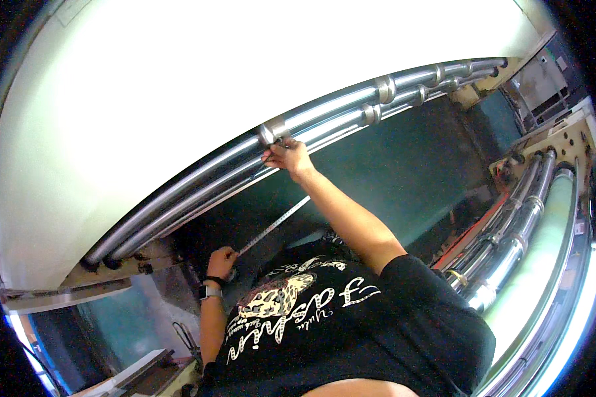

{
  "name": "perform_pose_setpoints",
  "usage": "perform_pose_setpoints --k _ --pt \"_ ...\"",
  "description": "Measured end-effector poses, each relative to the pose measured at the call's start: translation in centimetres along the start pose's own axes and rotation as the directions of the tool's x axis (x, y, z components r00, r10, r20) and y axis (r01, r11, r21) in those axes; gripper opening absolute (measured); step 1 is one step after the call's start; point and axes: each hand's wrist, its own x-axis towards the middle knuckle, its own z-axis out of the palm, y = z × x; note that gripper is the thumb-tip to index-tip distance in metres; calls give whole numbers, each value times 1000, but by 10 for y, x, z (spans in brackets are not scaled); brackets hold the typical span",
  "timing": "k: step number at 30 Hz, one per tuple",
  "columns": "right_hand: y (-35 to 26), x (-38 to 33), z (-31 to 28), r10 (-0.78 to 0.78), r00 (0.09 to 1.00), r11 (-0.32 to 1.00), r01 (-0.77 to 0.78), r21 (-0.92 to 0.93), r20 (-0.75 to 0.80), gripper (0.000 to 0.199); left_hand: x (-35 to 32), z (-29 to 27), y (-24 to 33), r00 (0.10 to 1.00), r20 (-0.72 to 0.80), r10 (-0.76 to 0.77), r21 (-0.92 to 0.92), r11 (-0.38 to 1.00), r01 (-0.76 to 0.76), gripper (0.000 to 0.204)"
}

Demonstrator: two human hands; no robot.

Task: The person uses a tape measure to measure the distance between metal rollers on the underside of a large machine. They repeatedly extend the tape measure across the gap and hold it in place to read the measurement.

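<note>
My left hand [222,262], with a watch and a dark band on its wrist, is closed low on the left. It grips a tape measure, whose pale blade [271,227] runs up and right until my right forearm covers it. My right hand [289,159] reaches to the steel shafts ahead. Its fingers are pinched together just below a metal collar [271,130] on the upper shaft [331,106]. Something small and dark shows at the fingertips, too small to name. A second, lower shaft [334,126] runs alongside, close to the fingers.
A large white curved surface [198,86] arches over the shafts. More collars [385,89] sit farther right along them. At the right stand other shafts and a pale green roller [533,245] in a beige side frame [556,147]. Dark green floor [404,172] lies below.
</note>
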Motion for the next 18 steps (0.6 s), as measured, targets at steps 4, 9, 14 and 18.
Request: perform_pose_setpoints --k 4,9,14,18 --pt "8 4 -10 -6 1000 1000 6 3 28 6 24 -3 40 994 -47 98 10 995 -98 17" --pt "32 8 -10 -249 969 940 244 -238 11 7 59 13 67 992 -35 119 -52 991 -120 14" --pt "41 -13 -15 -161 970 906 218 -362 182 8 86 23 103 987 -23 159 -64 985 -160 13" --pt "5 -53 -31 -229 910 823 371 -430 346 12 99 26 126 967 -114 227 -3 973 -229 11"
